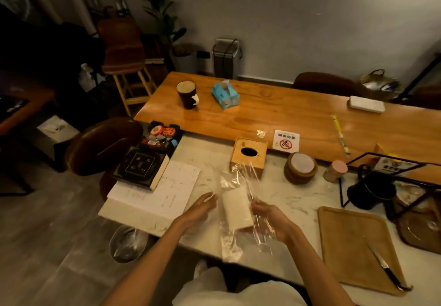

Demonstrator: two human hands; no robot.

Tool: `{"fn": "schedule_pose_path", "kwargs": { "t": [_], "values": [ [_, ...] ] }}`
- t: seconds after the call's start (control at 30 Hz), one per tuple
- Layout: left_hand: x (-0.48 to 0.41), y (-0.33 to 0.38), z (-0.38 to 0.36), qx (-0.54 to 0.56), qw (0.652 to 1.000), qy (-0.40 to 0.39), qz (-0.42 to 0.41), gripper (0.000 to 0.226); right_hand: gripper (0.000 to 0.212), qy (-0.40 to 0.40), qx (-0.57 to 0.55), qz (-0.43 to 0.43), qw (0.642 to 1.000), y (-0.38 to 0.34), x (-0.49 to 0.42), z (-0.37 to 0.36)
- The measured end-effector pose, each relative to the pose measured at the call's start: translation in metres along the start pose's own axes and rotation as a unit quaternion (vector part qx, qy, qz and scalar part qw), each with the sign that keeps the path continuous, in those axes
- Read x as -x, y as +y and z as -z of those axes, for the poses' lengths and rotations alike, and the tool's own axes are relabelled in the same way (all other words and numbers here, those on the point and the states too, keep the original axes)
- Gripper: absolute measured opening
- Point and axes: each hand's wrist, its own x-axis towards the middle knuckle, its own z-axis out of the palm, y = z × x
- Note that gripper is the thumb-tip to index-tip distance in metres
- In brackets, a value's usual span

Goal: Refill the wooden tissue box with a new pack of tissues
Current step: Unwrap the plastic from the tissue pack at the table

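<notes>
The wooden tissue box (248, 154) stands on the marble counter, its oval slot facing up and dark inside. In front of it lies a white stack of tissues (237, 210) in a loose, clear plastic wrapper (241, 176) that sticks up toward the box. My right hand (270, 219) grips the wrapper along the stack's right side. To the left of the stack is my left hand (201, 207), fingers stretched out flat, close to the stack; whether it touches is unclear.
A book on paper sheets (152, 186) lies to the left. Wooden coasters (300, 168) and a small pink-lidded jar (335, 170) sit right of the box. A tray with a knife (386, 270) lies at right. A blue tissue pack (225, 94) and a mug (187, 94) stand on the wooden table.
</notes>
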Motion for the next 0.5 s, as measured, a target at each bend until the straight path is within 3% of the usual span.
{"fn": "schedule_pose_path", "kwargs": {
  "t": [0.1,0.27,0.33,0.43,0.5],
  "values": [
    [-0.006,0.013,-0.004,0.11,0.99,-0.089,-0.026,0.062,0.039,-0.017,-0.125,0.012,0.992,0.019,-0.001,-0.007],
    [-0.008,0.045,0.0,0.133,0.976,-0.167,-0.046,0.077,0.047,0.038,-0.212,0.046,0.975,0.032,-0.011,-0.02],
    [-0.007,0.054,0.005,0.077,0.98,-0.172,-0.057,0.071,0.045,0.055,-0.174,0.052,0.982,0.029,-0.016,-0.03],
    [-0.008,0.057,0.017,0.04,0.985,-0.154,-0.062,0.071,0.034,0.126,-0.011,0.104,0.987,0.021,-0.029,-0.045],
    [-0.009,0.06,0.031,0.035,0.987,-0.133,-0.088,0.069,0.041,0.158,0.075,0.148,0.973,0.018,-0.038,-0.056]
  ]
}}
